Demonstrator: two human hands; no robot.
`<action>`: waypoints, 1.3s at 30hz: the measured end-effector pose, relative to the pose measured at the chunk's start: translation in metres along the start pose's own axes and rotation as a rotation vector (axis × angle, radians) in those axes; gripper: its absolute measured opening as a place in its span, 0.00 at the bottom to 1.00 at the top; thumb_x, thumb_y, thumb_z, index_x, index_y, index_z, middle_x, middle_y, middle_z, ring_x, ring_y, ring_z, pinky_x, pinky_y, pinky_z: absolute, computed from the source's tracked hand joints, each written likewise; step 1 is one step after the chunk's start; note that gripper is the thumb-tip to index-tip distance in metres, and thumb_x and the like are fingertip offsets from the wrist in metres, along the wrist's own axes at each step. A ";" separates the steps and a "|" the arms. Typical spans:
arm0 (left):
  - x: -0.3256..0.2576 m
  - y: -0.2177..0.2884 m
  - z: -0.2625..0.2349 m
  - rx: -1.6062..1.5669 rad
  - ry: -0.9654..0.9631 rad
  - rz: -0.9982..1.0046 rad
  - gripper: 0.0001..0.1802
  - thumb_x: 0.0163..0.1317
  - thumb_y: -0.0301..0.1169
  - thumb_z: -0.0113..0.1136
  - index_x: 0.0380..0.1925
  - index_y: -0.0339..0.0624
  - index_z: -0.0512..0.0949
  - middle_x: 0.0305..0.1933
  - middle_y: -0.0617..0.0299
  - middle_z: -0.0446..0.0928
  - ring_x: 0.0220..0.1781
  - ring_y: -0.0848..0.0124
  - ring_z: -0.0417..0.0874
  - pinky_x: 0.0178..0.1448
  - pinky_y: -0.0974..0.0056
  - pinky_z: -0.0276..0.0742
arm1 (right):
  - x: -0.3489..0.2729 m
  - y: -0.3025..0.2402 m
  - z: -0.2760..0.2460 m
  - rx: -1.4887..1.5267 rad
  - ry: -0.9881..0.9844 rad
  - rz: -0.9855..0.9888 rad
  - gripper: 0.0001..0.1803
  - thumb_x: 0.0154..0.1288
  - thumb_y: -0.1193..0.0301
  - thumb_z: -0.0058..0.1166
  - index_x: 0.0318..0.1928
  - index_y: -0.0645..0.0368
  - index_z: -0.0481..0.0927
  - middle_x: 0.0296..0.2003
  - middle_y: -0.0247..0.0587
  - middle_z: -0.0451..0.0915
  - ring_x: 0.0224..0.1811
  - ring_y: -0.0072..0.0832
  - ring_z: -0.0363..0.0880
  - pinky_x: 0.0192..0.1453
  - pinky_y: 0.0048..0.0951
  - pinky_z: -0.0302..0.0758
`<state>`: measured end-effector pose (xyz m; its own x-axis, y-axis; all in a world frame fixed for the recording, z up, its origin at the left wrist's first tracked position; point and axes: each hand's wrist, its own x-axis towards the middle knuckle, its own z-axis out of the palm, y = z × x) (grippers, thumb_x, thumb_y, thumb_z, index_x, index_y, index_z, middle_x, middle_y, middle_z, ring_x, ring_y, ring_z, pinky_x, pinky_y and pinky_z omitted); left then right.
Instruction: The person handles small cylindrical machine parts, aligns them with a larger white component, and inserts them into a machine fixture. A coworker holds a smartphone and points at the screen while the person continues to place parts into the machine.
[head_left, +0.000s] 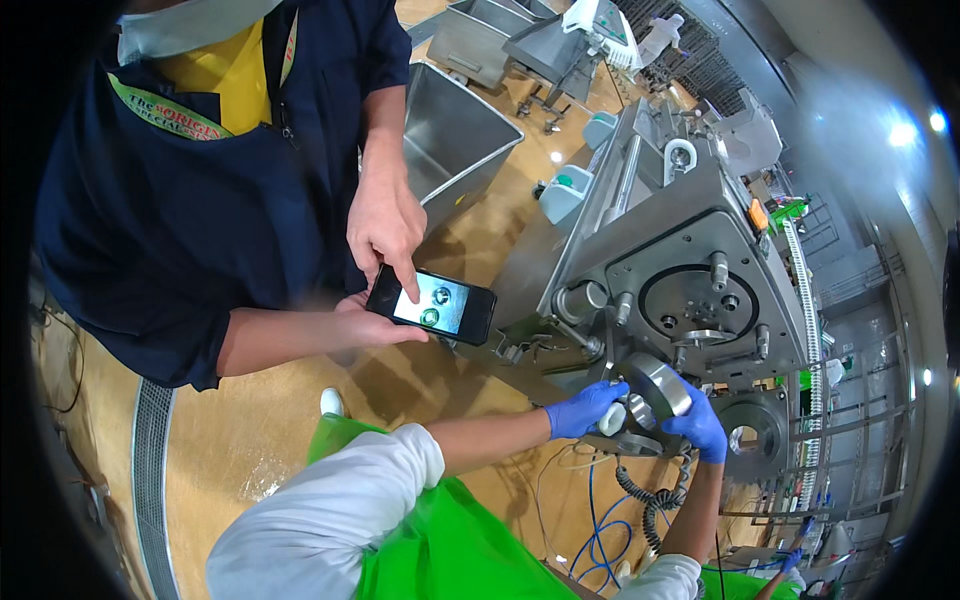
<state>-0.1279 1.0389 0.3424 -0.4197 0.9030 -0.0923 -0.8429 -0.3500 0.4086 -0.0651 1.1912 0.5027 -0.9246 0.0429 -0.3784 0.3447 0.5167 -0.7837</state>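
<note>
A thick, shiny metal ring (657,386) is tilted between my two blue-gloved hands, below the front of a steel machine (690,240). My left hand (585,410) is closed at the ring's left edge, with a small white rounded piece (612,419) right by its fingers. Gripping the ring's right side is my right hand (702,428), its fingertips partly hidden. Just above the ring, the machine's round plate (698,300) has holes, bolts and protruding studs around it.
At left, a person in dark clothing holds a phone (430,305) and touches its screen. A steel bin (460,130) stands behind. A metal plate with a round hole (775,435) is right of my right hand. Coiled cable (655,500) and blue hoses (600,540) hang below.
</note>
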 end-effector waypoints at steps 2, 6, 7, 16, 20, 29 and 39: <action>-0.001 -0.011 -0.004 -0.186 -0.106 -0.008 0.17 0.73 0.44 0.42 0.45 0.44 0.74 0.37 0.60 0.79 0.33 0.72 0.81 0.38 0.64 0.82 | -0.001 -0.005 0.010 -0.107 0.003 0.007 0.46 0.38 0.80 0.60 0.66 0.63 0.65 0.52 0.34 0.76 0.53 0.21 0.72 0.60 0.29 0.68; 0.019 -0.040 -0.010 -0.295 -0.120 -0.006 0.20 0.72 0.47 0.40 0.45 0.45 0.75 0.39 0.61 0.80 0.37 0.72 0.82 0.41 0.64 0.82 | 0.010 -0.010 0.040 -0.157 0.050 -0.064 0.46 0.40 0.81 0.60 0.67 0.60 0.65 0.52 0.35 0.78 0.52 0.21 0.74 0.60 0.27 0.69; 0.008 -0.017 0.002 -0.420 0.051 -0.035 0.22 0.70 0.51 0.42 0.40 0.45 0.75 0.29 0.61 0.78 0.25 0.70 0.79 0.31 0.59 0.79 | 0.016 -0.004 0.036 -0.197 0.030 -0.050 0.46 0.40 0.80 0.60 0.67 0.59 0.65 0.52 0.36 0.78 0.53 0.20 0.74 0.60 0.27 0.69; 0.058 -0.018 -0.055 -0.247 0.024 0.013 0.20 0.70 0.44 0.38 0.51 0.45 0.73 0.48 0.59 0.78 0.47 0.71 0.81 0.51 0.64 0.79 | 0.041 -0.018 0.076 -0.383 0.205 -0.053 0.45 0.49 0.71 0.64 0.69 0.59 0.60 0.51 0.42 0.80 0.52 0.22 0.77 0.56 0.29 0.73; 0.037 0.011 -0.039 -0.233 0.077 0.094 0.18 0.70 0.39 0.37 0.45 0.45 0.76 0.41 0.62 0.79 0.38 0.73 0.81 0.41 0.65 0.79 | 0.050 -0.011 0.098 -0.374 0.337 -0.136 0.42 0.52 0.71 0.60 0.69 0.59 0.59 0.47 0.48 0.82 0.49 0.27 0.81 0.53 0.31 0.75; 0.029 0.027 -0.036 -0.070 0.063 -0.014 0.18 0.70 0.38 0.39 0.52 0.46 0.73 0.49 0.62 0.78 0.46 0.73 0.81 0.51 0.64 0.78 | 0.056 -0.020 0.085 -0.279 0.268 -0.023 0.47 0.49 0.78 0.59 0.72 0.57 0.54 0.51 0.46 0.79 0.50 0.25 0.78 0.55 0.29 0.73; 0.012 -0.009 -0.089 -0.290 0.014 -0.005 0.23 0.72 0.46 0.41 0.57 0.43 0.69 0.57 0.58 0.74 0.57 0.67 0.77 0.62 0.59 0.73 | 0.062 -0.025 0.139 -0.985 0.323 -0.136 0.50 0.42 0.72 0.66 0.70 0.42 0.60 0.26 0.50 0.76 0.29 0.47 0.78 0.35 0.45 0.74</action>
<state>-0.1556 1.0305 0.2571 -0.4183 0.9019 -0.1073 -0.9052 -0.4041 0.1316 -0.1087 1.0621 0.4298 -0.9951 0.0833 -0.0537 0.0838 0.9965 -0.0069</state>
